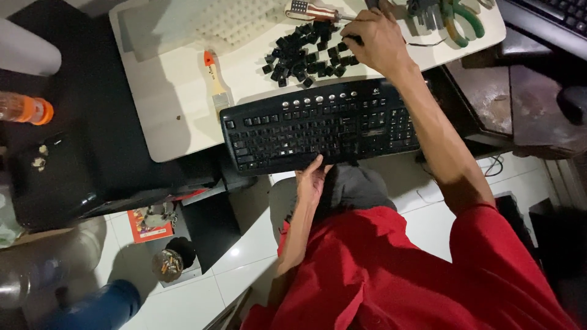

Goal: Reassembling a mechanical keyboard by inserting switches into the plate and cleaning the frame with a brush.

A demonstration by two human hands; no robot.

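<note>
Your left hand (310, 181) grips the black plastic keyboard's (318, 125) near edge while your right hand (374, 38) pinches a loose black keycap (353, 40) from the pile (306, 55).

I see a black keyboard (321, 129) with silver round buttons on a white counter (177, 104), beside a heap of black keycaps (306, 55). My sleeve (428, 275) is red. The brush (215, 76) has an orange tip, the pliers (461, 21) green grips, the bottle (24, 109) an orange cap.

The keyboard (321, 131) is black plastic, a bit shiny. The loose keycaps (306, 58) look matt. The tabletop (177, 104) is smooth and white.
</note>
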